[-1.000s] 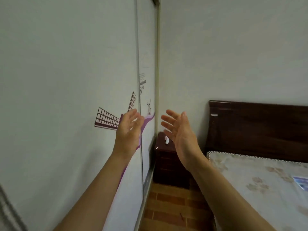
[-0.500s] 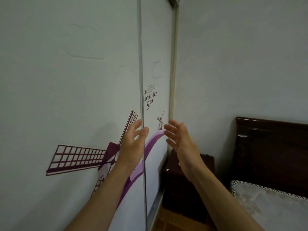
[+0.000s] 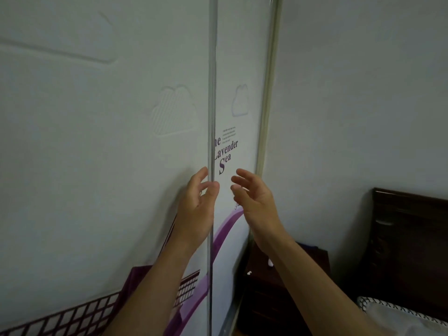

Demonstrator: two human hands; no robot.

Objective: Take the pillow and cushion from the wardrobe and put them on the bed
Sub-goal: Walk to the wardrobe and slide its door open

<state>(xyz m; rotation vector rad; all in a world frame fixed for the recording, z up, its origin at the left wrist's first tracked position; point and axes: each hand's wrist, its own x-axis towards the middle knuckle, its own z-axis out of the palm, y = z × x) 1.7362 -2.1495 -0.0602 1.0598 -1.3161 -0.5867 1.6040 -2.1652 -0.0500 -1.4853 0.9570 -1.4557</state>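
The wardrobe fills the left of the view with two white sliding doors, both closed. The near door (image 3: pixel 97 146) carries a windmill print; the far door (image 3: pixel 238 132) reads "The Lavender Sea". My left hand (image 3: pixel 197 204) is raised at the metal edge strip (image 3: pixel 212 93) between the doors, fingers curled against it, thumb on the strip. My right hand (image 3: pixel 254 200) hovers open in front of the far door, fingers spread, holding nothing. A corner of the bed (image 3: pixel 397 316) shows at the lower right. No pillow or cushion is visible.
A dark wooden nightstand (image 3: pixel 278 287) with small white items stands in the corner between wardrobe and bed. The dark headboard (image 3: pixel 412 243) rises at the right against the plain white wall (image 3: pixel 363 105).
The view has lifted and drawn closer to the wardrobe. Both hands moved forward to the doors; my left hand now touches the edge strip, and my right hand's fingers have curled slightly.
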